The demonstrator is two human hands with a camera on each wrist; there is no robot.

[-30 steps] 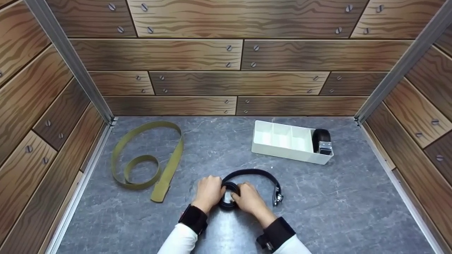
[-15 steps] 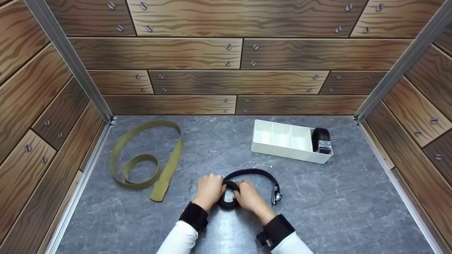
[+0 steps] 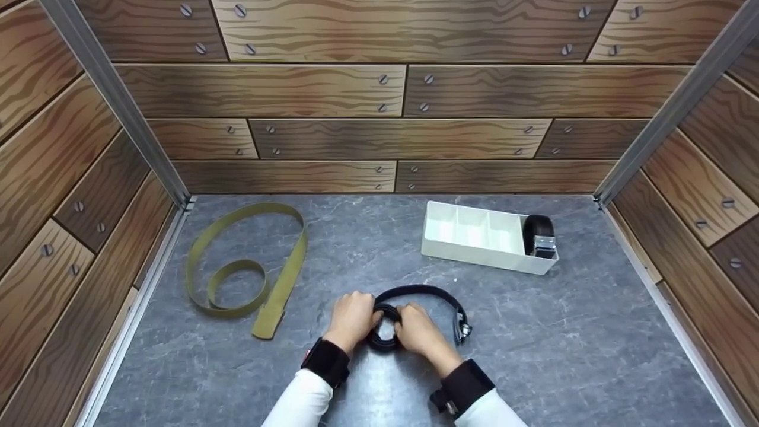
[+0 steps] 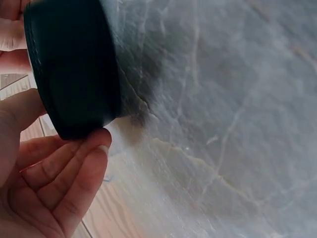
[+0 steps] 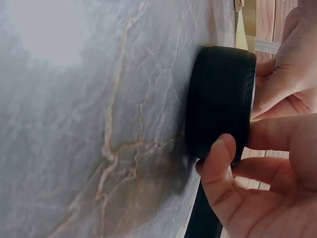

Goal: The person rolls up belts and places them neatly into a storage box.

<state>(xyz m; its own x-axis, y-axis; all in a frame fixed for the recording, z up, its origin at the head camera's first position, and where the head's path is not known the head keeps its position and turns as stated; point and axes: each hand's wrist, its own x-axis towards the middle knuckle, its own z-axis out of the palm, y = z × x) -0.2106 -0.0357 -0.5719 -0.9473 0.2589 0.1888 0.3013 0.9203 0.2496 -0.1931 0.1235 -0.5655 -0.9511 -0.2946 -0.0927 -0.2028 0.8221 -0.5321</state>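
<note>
A black leather belt [image 3: 424, 289] lies on the grey marbled surface, partly wound into a coil standing on its edge. My left hand [image 3: 351, 320] grips the left side of this coil [image 4: 74, 69], fingers curled round its outer wall. From the opposite side my right hand [image 3: 417, 329] pinches it between thumb and fingers. In the right wrist view the right fingertips [image 5: 223, 153] press on the outer turn, and stitching runs along the belt's edge. The unwound length arcs behind the right hand to a silver buckle [image 3: 465, 330].
An olive webbing belt [image 3: 287, 279] lies loosely looped at the left. At the back right stands a white divided tray [image 3: 474, 254], with a rolled black belt [image 3: 538, 231] with a silver buckle in its right compartment. Wood-patterned walls [image 3: 332, 136] enclose the back and sides.
The right thumb has drawn back from the middle of the coil to its right side. The buckle end has slid slightly left as the loose arc shortens. The left hand has hardly moved.
</note>
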